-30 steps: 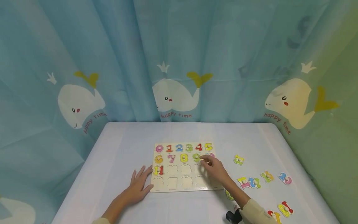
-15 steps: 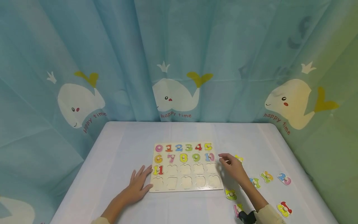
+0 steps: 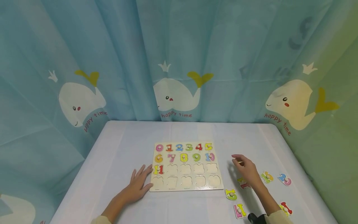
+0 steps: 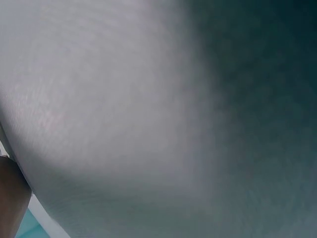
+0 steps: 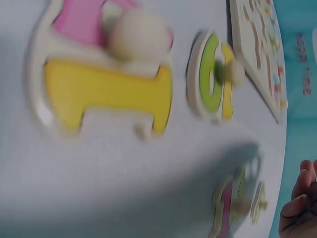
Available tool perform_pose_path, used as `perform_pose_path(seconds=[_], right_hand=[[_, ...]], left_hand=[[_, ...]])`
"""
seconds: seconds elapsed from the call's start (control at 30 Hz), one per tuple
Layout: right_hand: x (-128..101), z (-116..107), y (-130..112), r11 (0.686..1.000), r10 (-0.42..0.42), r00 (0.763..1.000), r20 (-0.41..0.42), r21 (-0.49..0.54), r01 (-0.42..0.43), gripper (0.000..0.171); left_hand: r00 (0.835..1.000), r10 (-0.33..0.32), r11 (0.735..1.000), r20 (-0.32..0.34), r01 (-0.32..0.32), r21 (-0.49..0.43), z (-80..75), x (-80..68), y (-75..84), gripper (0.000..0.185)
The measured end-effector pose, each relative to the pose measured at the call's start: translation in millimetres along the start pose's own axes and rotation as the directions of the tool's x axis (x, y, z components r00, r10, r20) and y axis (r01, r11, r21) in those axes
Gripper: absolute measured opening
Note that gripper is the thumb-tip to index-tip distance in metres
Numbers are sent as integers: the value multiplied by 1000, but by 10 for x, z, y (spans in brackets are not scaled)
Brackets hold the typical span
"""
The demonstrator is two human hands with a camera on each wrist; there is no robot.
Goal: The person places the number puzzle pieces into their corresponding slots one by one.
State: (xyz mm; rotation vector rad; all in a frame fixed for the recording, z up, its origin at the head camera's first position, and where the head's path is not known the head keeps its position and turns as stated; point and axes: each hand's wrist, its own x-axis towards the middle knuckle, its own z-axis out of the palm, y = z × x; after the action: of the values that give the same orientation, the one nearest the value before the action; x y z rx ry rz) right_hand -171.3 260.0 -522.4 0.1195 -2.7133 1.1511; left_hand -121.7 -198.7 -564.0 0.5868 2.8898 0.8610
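Since half a second ago our right hand (image 3: 247, 169) has drifted further right, off the puzzle board (image 3: 185, 166) and over the loose number pieces on the table (image 3: 126, 140); the 10 piece (image 3: 209, 156) now sits seated in the board's second row. Right-hand fingers are curled at the tips near where a yellow-green piece lay earlier; that piece is hidden under the hand, so we cannot tell whether it is pinched or only touched. Just below the hand lies a pink-and-yellow piece (image 3: 244, 183), partly covered by the wrist. A green-yellow piece (image 3: 231, 194) and a yellow-pink 1-shaped piece (image 3: 239, 210) lie nearer us; the right wrist view shows both close up, blurred.

Our left hand (image 3: 139, 184) lies flat, fingers spread, fingertips touching the board's left edge beside the 11 piece (image 3: 158, 170). Board rows three and four hold nine bare slots. Left wrist view: tablecloth only, out of focus.
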Motion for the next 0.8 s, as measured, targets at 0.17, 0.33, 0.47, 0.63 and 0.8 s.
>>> perform_pose_path(seconds=[0.17,0.33,0.47,0.63,0.8], right_hand=[[-27,-142,118,999,-13,1000,-28,-30,12,27],[-74,-259,228,995,42,999,0,-86,-42,28],[-81,-265,427,989,120,992,45,-90,-115,37],[-41,-227,809,989,62,998,18,-132,-59,51],[-158,-427,511,991,93,994,56,-104,-87,35]], left_hand=[[1000,7,1000,-4,-7,-11,-18,-2,16,57],[1000,-1,1000,23,1,-14,-27,-6,24,59],[1000,-7,1000,24,7,-11,-30,-5,31,58],[1000,-12,1000,20,13,-10,-42,-5,41,58],[1000,-4,1000,11,4,-17,-32,-6,47,58]])
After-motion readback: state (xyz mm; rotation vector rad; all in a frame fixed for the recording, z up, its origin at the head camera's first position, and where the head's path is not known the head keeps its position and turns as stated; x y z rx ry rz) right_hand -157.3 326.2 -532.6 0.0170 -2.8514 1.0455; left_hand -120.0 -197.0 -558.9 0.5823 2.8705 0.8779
